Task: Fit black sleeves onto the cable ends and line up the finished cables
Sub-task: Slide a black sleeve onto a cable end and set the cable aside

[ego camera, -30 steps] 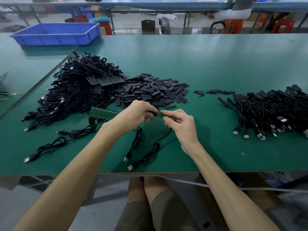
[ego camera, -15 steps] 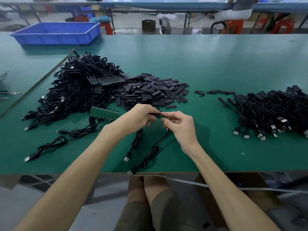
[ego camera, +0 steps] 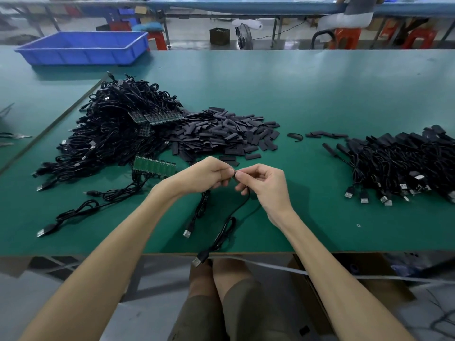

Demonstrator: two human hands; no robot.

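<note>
**A:** Where was the sleeve?

**B:** Over the near middle of the table (ego camera: pixel 295 94), caught where the two sets of fingertips met. Only a dark speck of the sleeve (ego camera: pixel 235 174) showed. The left hand (ego camera: pixel 209 175) pinched it between thumb and forefinger, with the other fingers curled under. The right hand (ego camera: pixel 266 185) pinched the end of the cable (ego camera: pixel 229 225) against it, its other fingers loosely bent.

**A:** And the rest of the cable?

**B:** It dropped from under the right hand and looped once on the table. Its USB plug (ego camera: pixel 197 261) hung past the near edge. A second cable (ego camera: pixel 202 205) lay just below the left hand. I couldn't tell whether that hand held it.

**A:** What lay around them?

**B:** The pile of sleeves (ego camera: pixel 221 134) was just behind the hands. Left of that was the tangle of cables (ego camera: pixel 110 134). A green board strip (ego camera: pixel 154 166) lay near the left wrist. A few loose sleeves (ego camera: pixel 325 134) lay in a row to the right of the pile. The finished cables (ego camera: pixel 398 163) lay well apart at the right, plugs toward the near edge. A blue bin (ego camera: pixel 81 48) stood at the far left.

**A:** Anything hard to make out?

**B:** The fingers hid how far the sleeve sat on the cable end. The frame edge cut off the finished cables at the right.

**A:** What had changed from half a second before?

**B:** The fingertips had closed together and covered most of the sleeve. The plug had lain on the table then, and had since slid out over the edge.
</note>
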